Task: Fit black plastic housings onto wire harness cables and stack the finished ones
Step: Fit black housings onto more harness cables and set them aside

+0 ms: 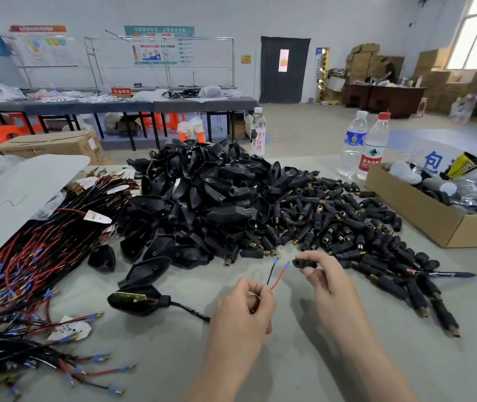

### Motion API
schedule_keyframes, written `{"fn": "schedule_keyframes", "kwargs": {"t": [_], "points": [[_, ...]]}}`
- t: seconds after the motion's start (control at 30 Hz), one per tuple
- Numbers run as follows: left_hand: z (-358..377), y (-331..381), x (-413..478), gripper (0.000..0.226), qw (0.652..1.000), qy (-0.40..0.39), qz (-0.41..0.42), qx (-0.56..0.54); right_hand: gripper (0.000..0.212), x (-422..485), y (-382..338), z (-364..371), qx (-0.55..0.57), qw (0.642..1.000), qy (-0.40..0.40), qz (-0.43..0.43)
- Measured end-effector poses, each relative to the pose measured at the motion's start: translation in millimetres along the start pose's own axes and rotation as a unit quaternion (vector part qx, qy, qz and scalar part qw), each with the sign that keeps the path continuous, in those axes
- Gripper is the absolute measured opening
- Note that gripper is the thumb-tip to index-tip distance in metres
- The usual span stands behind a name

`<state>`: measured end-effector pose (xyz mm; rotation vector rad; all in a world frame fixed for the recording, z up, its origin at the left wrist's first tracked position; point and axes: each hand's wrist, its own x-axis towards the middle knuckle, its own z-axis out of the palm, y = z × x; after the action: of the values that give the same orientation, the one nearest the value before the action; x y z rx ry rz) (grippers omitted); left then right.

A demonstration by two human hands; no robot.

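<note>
The cable is pinched between the thumb and curled fingers of the left hand, near the front edge of the bench; the part inside the fist is hidden. Two thin wires, a red one and a black one, each with a blue tip, are seen rising from the fist. A small matte black tube is gripped by the fingertips of the right hand, just beside the wire tips. The cable's other end is fitted in a glossy, shield-shaped housing, laid left of the hands. More housings are heaped at the middle. The cable bundle is cut off at the left edge.
</note>
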<state>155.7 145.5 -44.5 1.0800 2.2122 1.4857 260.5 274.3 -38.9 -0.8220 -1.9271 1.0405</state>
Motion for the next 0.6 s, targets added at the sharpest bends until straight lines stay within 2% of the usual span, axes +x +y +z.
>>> {"fn": "schedule_keyframes", "kwargs": {"t": [0.4, 0.6], "points": [[-0.2, 1.4, 0.3, 0.021, 0.999, -0.006, -0.015, 0.035, 0.045, 1.3, 1.4, -1.0, -0.034, 0.997, 0.006, -0.074], [0.3, 1.6, 0.0, 0.022, 0.999, 0.004, -0.013, 0.049, 0.054, 1.5, 5.9, -4.0, -0.131, 0.981, -0.007, -0.14]]}}
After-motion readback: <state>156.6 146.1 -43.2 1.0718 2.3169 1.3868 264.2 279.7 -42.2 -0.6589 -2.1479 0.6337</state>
